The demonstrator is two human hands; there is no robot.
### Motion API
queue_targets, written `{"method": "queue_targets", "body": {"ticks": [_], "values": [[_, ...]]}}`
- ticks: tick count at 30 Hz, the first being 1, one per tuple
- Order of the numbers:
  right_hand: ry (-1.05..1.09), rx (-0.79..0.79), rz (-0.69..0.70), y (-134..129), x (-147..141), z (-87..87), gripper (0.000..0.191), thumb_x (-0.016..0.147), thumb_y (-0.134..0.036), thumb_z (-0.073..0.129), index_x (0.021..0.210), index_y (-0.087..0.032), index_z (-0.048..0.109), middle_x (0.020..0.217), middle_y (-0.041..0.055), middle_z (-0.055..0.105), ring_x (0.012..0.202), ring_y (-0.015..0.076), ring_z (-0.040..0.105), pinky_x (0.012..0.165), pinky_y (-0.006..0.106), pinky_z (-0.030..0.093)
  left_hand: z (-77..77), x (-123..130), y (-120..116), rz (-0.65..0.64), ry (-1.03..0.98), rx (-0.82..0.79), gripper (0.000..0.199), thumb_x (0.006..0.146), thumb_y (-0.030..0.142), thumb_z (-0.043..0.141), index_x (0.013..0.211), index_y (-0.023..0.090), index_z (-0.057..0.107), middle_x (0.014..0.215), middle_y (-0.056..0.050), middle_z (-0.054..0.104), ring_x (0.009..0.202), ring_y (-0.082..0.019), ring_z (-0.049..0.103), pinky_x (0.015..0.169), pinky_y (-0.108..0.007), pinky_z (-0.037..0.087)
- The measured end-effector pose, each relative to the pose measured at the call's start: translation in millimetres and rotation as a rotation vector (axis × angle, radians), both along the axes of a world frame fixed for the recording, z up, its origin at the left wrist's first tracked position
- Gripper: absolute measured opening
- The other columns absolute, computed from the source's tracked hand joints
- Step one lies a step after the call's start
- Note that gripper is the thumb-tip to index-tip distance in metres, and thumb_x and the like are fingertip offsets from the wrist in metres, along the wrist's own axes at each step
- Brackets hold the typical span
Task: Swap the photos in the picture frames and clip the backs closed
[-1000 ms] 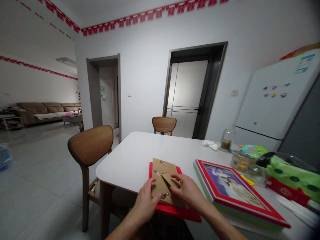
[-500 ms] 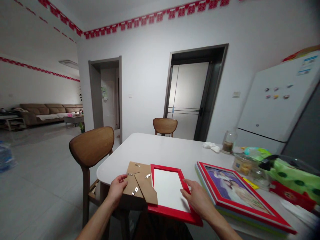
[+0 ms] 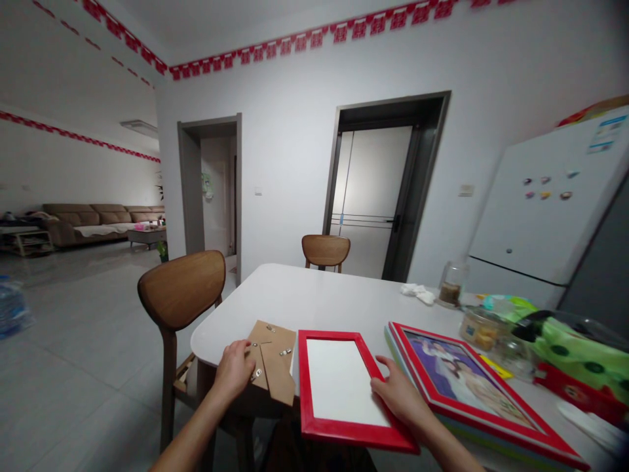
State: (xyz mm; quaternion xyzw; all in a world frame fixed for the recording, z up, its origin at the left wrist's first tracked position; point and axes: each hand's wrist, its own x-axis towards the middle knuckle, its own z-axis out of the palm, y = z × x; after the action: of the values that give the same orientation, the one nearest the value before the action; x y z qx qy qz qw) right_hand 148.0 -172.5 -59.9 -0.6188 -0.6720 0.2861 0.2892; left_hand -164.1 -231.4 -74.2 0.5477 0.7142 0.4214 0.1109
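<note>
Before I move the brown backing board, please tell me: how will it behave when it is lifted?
The brown backing board looks thin and flat, so it is probably light and fairly stiff. Its angled flap seems partly separate and may swing out. The small metal clips stand on its face, so they might catch on something.

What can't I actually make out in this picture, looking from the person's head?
All in the head view:
- Underside of the brown board: it faces down.
- Left hand's hold on the board: its own fingers cover the contact.
- Lettering on the blue-and-white sticker on the fridge: too small and blurred.
- Rest of the plastic bottle: cut off by the left edge.
- Far chair's seat: hidden behind the table.
</note>
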Motion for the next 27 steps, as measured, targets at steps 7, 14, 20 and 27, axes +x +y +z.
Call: {"method": "queue_targets", "body": {"ticks": [7, 14, 20, 27], "values": [[0.798, -0.296, 0.057, -25, -10, 35.5, 0.072, 0.065, -0.021, 0.039, 0.131, -0.018, 0.010, 0.065, 0.0024, 0.062, 0.053, 0.0178, 0.060, 0.053, 0.031, 0.047, 24.5, 99, -23, -0.248, 0.102, 0.067, 0.044, 0.067, 0.025, 0.058, 0.110, 0.019, 0.049, 0.122, -0.006, 0.045, 0.115, -0.019, 0.035, 0.099, -0.030, 0.024], [0.800, -0.206, 0.089, -37, -15, 46.6, 0.076, 0.063, -0.026, 0.052, 0.130, -0.018, 0.017, 0.060, -0.0014, 0.061, 0.054, 0.0165, 0.058, 0.057, 0.030, 0.047, 39.2, 161, -41, -0.570, 0.169, 0.063, 0.064, 0.064, 0.038, 0.065, 0.119, 0.017, 0.042, 0.126, -0.010, 0.041, 0.114, -0.025, 0.036, 0.096, -0.037, 0.030], [0.890, -0.173, 0.115, -37, -16, 45.5, 0.079, 0.059, -0.030, 0.065, 0.127, -0.024, 0.024, 0.054, -0.0055, 0.056, 0.045, 0.0106, 0.052, 0.045, 0.022, 0.041, 42.8, 156, -38, -0.577, 0.150, 0.134, 0.064, 0.064, 0.039, 0.065, 0.118, 0.015, 0.042, 0.124, -0.010, 0.043, 0.113, -0.024, 0.037, 0.096, -0.035, 0.031], [0.743, -0.181, 0.091, -28, -15, 37.9, 0.084, 0.058, -0.032, 0.066, 0.127, -0.023, 0.020, 0.062, -0.0042, 0.057, 0.048, 0.0120, 0.055, 0.045, 0.024, 0.043, 49.9, 146, -28, -0.438, 0.149, 0.228, 0.040, 0.072, 0.014, 0.045, 0.112, 0.017, 0.045, 0.095, -0.005, 0.056, 0.087, -0.018, 0.052, 0.080, -0.029, 0.042]]}}
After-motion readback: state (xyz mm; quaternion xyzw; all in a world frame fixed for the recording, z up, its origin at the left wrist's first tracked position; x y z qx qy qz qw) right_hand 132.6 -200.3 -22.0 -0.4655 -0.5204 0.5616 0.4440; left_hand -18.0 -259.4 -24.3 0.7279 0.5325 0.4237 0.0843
